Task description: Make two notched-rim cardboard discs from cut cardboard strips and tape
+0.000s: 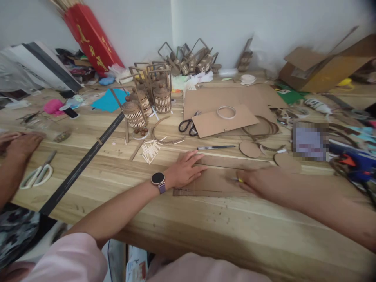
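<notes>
- The right hand (258, 180) has its grip closed around a small yellow-tipped tool (241, 180); blur hides whether it carries a blade.
- The left hand (183, 171) clasps nothing: it lies flat, fingers spread, on the cardboard piece (216, 181).
- If the tool is sharp, a slip toward the left could nick those fingers, since both hands work over one piece.
- Too light a press from the left palm might let the cardboard skid and spoil a line.
- That piece lies flat on the counter (188, 219), under the left hand and reaching rightward beneath the right grip.
- Just beyond the left fingertips is a pen (217, 147), which a wide sweep could knock.
- Farther out, black-handled scissors (192, 127) lie beside another cardboard sheet (205, 124) bearing a ring (217, 112).
</notes>
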A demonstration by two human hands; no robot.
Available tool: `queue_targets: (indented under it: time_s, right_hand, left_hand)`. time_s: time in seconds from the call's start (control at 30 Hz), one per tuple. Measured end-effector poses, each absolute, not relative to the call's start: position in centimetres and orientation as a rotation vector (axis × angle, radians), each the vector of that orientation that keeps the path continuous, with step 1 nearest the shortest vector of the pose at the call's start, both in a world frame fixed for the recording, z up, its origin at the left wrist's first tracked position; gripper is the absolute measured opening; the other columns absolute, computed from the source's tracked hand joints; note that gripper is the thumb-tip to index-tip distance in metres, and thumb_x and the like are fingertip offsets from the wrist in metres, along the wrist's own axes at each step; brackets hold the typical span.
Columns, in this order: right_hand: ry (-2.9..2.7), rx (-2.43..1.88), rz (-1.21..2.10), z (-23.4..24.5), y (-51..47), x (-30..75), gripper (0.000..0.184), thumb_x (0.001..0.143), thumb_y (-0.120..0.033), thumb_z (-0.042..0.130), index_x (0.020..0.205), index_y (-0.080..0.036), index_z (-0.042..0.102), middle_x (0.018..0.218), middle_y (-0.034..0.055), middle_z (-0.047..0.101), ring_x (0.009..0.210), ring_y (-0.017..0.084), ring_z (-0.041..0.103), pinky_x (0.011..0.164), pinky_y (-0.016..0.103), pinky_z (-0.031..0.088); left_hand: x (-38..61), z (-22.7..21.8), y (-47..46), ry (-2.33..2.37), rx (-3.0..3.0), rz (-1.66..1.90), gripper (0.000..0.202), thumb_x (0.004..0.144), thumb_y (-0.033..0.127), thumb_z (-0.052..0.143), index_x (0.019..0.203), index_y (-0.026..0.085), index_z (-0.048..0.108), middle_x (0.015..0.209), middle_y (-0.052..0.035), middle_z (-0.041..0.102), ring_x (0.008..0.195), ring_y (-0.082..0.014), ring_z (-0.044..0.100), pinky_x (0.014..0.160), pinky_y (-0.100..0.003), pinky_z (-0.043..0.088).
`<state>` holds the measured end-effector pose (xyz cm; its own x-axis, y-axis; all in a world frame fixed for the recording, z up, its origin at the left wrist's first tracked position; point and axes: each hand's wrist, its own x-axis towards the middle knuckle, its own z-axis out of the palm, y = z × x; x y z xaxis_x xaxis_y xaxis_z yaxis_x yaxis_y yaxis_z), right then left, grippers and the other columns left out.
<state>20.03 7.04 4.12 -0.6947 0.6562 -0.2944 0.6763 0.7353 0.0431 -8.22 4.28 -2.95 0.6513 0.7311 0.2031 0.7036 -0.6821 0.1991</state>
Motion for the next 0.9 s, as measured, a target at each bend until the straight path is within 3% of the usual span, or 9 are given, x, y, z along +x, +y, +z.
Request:
queue_targets:
  time_s: [0.17, 0.27, 0.37, 0.43, 0.53, 0.63, 0.73, 0.83, 0.9]
  right_hand:
    - [2.582, 1.201, 0.114, 5.4, 10.3, 17.9, 0.033, 0.098, -0.037, 0.041, 0.110, -0.012, 0.060, 0.097, 0.0183, 0.072, 0.072, 0.028, 0.070, 0.049, 0.029, 0.037]
    - [2.644, 1.156, 0.078, 4.5, 12.1, 16.7, 0.031, 0.097, -0.038, 0.045, 0.111, -0.015, 0.061, 0.107, 0.0156, 0.070, 0.083, 0.026, 0.070, 0.056, 0.027, 0.039]
    - [2.711, 1.091, 0.016, 3.6, 13.0, 16.1, 0.028, 0.098, -0.035, 0.045, 0.106, -0.017, 0.065, 0.103, 0.0120, 0.071, 0.088, 0.023, 0.069, 0.064, 0.027, 0.042]
    - [2.760, 1.082, -0.013, 3.3, 13.0, 16.0, 0.029, 0.098, -0.033, 0.045, 0.104, -0.016, 0.068, 0.103, 0.0132, 0.070, 0.092, 0.023, 0.068, 0.072, 0.028, 0.044]
    - [2.843, 1.137, -0.034, 3.6, 12.3, 16.8, 0.034, 0.098, -0.032, 0.045, 0.117, -0.012, 0.065, 0.116, 0.0184, 0.065, 0.105, 0.027, 0.063, 0.085, 0.034, 0.044]
    - [2.911, 1.120, -0.117, 4.7, 10.4, 19.0, 0.036, 0.099, -0.033, 0.042, 0.120, -0.014, 0.064, 0.116, 0.0167, 0.066, 0.109, 0.027, 0.061, 0.092, 0.037, 0.044]
    - [2.945, 1.022, -0.320, 5.7, 8.2, 22.3, 0.037, 0.100, -0.038, 0.039, 0.115, -0.018, 0.067, 0.110, 0.0112, 0.071, 0.100, 0.022, 0.066, 0.088, 0.033, 0.048]
    - [2.938, 0.979, -0.559, 5.6, 6.6, 25.0, 0.045, 0.093, -0.048, 0.052, 0.126, -0.019, 0.063, 0.123, 0.0129, 0.068, 0.109, 0.027, 0.065, 0.088, 0.036, 0.049]
    - [2.916, 1.020, -0.530, 5.2, 6.2, 25.7, 0.044, 0.093, -0.046, 0.052, 0.128, -0.021, 0.063, 0.123, 0.0118, 0.069, 0.107, 0.027, 0.066, 0.086, 0.035, 0.050]
  left_hand:
    - [-7.3, -1.8, 2.9, 1.163, 2.846, 0.363, 0.039, 0.100, 0.042, 0.046, 0.118, 0.013, 0.065, 0.139, -0.0183, 0.053, 0.131, -0.0321, 0.043, 0.112, -0.051, 0.035]
    - [-6.2, -0.8, 1.6, 1.113, 2.859, 0.219, 0.057, 0.088, 0.061, 0.058, 0.124, 0.016, 0.061, 0.136, -0.0168, 0.055, 0.124, -0.0334, 0.048, 0.106, -0.049, 0.041]
    - [-5.3, 0.2, 1.1, 1.196, 2.801, 0.073, 0.073, 0.077, 0.066, 0.068, 0.131, 0.017, 0.056, 0.138, -0.0176, 0.053, 0.123, -0.0349, 0.049, 0.099, -0.047, 0.046]
    - [-4.8, 0.8, 1.3, 1.212, 2.785, -0.016, 0.067, 0.079, 0.060, 0.070, 0.128, 0.015, 0.057, 0.134, -0.0179, 0.057, 0.119, -0.0339, 0.052, 0.095, -0.044, 0.048]
    - [-4.5, 2.1, 1.8, 1.137, 2.817, -0.122, 0.044, 0.084, 0.045, 0.069, 0.115, 0.015, 0.064, 0.118, -0.0151, 0.066, 0.106, -0.0308, 0.060, 0.088, -0.040, 0.050]
    - [-5.0, 3.7, 2.0, 1.095, 2.838, -0.169, 0.025, 0.091, 0.030, 0.057, 0.110, 0.017, 0.066, 0.099, -0.0102, 0.071, 0.088, -0.0258, 0.066, 0.075, -0.034, 0.051]
    - [-6.2, 5.5, 1.9, 1.237, 2.828, -0.252, 0.029, 0.096, 0.022, 0.041, 0.113, 0.018, 0.065, 0.086, -0.0090, 0.073, 0.075, -0.0242, 0.068, 0.064, -0.032, 0.049]
    - [-7.5, 6.8, 2.0, 1.299, 2.760, -0.294, 0.029, 0.095, 0.021, 0.041, 0.109, 0.017, 0.066, 0.083, -0.0090, 0.074, 0.069, -0.0237, 0.068, 0.058, -0.031, 0.046]
    - [-7.9, 7.3, 2.1, 1.291, 2.721, -0.286, 0.027, 0.095, 0.020, 0.041, 0.106, 0.018, 0.066, 0.082, -0.0073, 0.074, 0.068, -0.0219, 0.067, 0.057, -0.029, 0.044]
